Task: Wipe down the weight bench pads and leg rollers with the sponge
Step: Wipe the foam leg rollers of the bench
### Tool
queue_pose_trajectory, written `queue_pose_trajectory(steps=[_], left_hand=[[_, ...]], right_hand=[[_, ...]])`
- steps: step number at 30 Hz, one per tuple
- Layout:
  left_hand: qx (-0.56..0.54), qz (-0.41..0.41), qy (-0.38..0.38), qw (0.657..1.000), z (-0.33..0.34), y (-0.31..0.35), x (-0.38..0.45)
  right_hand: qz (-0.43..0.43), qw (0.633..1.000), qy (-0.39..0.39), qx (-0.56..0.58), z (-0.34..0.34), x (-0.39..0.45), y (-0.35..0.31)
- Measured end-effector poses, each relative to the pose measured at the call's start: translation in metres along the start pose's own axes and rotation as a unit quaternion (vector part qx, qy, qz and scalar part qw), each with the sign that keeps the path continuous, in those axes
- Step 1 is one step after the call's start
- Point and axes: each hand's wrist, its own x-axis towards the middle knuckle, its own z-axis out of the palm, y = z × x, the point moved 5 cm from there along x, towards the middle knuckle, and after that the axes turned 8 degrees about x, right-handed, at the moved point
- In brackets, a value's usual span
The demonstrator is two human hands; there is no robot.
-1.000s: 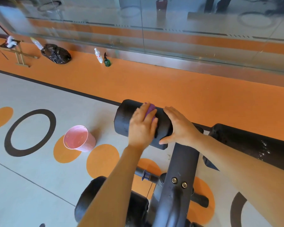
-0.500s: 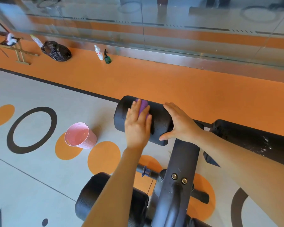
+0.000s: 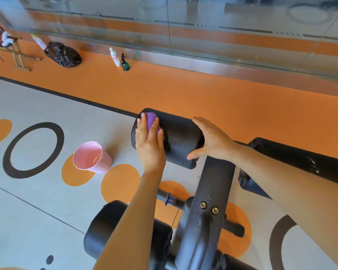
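The fingers (image 3: pixel 144 127) of the left hand (image 3: pixel 149 142) are laid out straight and flat over a purple sponge (image 3: pixel 151 122), which is pressed against the top of the upper leg roller (image 3: pixel 180 136) near its left end; part of the sponge is seen between and beyond the fingertips. The right hand (image 3: pixel 211 139) is cupped over the right end of the same roller, its fingers curved over the top and its thumb set against the near face, so that the roller is gripped. The roller is carried on a dark metal post (image 3: pixel 209 201) of the bench, on which two bolts (image 3: pixel 209 207) are seen. A second roller (image 3: pixel 125 232) is seen lower down, partly hidden behind the left forearm, and a long black pad (image 3: pixel 300 158) with whitish scuffs is seen beyond the right forearm. On the grey floor (image 3: pixel 37 201), patterned with orange dots and dark rings, a pink bucket (image 3: pixel 92 157) is stood to the left of the bench, well apart from it. By the glass wall, on the orange strip, a white bottle (image 3: pixel 114 57) and a green spray bottle (image 3: pixel 125 64) are stood just beside each other, with a black bag (image 3: pixel 63 54) further left.
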Motion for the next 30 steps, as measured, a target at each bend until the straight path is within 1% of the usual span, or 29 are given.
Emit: queue_pose_trajectory(steps=[4, 7, 8, 10, 12, 13, 15, 18, 20, 22, 24, 26, 28, 30], left_hand=[[-0.007, 0.095, -0.025, 0.995, 0.004, 0.023, -0.017], [0.031, 0.124, -0.034, 0.991, 0.000, 0.010, -0.007], [0.043, 0.116, -0.025, 0.992, -0.002, 0.001, -0.001], [0.046, 0.061, -0.007, 0.997, -0.005, -0.018, 0.011], [0.017, -0.001, 0.002, 1.000, -0.005, -0.028, 0.014], [-0.002, -0.017, 0.003, 1.000, -0.004, -0.026, 0.012], [-0.026, -0.004, -0.005, 1.000, 0.000, -0.009, 0.002], [-0.038, 0.053, -0.027, 0.998, 0.005, 0.019, -0.018], [-0.030, 0.069, -0.033, 0.997, 0.003, 0.020, -0.019], [0.004, 0.082, -0.035, 0.996, -0.001, 0.012, -0.012], [0.048, 0.074, -0.029, 0.996, -0.008, -0.001, 0.000], [0.074, 0.037, -0.026, 0.996, -0.014, -0.017, 0.014], [0.081, 0.010, -0.035, 0.996, -0.018, -0.028, 0.026], [0.078, 0.010, -0.048, 0.996, -0.022, -0.032, 0.037]], right_hand=[[0.013, 1.000, -0.004, 0.019, -0.006, 0.005, 0.001], [0.015, 0.999, -0.007, 0.027, -0.006, 0.003, 0.001], [0.014, 0.999, -0.007, 0.031, -0.006, 0.002, 0.001], [0.011, 0.999, -0.007, 0.035, -0.007, 0.000, 0.000], [0.013, 0.999, -0.007, 0.036, -0.007, 0.001, 0.000], [0.014, 0.999, -0.008, 0.037, -0.007, 0.001, 0.000], [0.017, 0.999, -0.008, 0.042, -0.008, 0.001, 0.001], [0.016, 0.999, -0.003, 0.046, -0.008, 0.003, 0.002], [0.016, 0.999, -0.001, 0.047, -0.006, 0.003, 0.005], [0.029, 0.998, 0.004, 0.054, -0.003, 0.002, 0.010], [0.033, 0.997, 0.024, 0.059, 0.001, -0.003, 0.011], [0.005, 0.998, 0.053, 0.040, 0.008, -0.011, 0.006], [-0.024, 0.996, 0.083, 0.014, 0.015, -0.020, 0.001], [-0.044, 0.994, 0.103, 0.000, 0.022, -0.027, -0.003]])
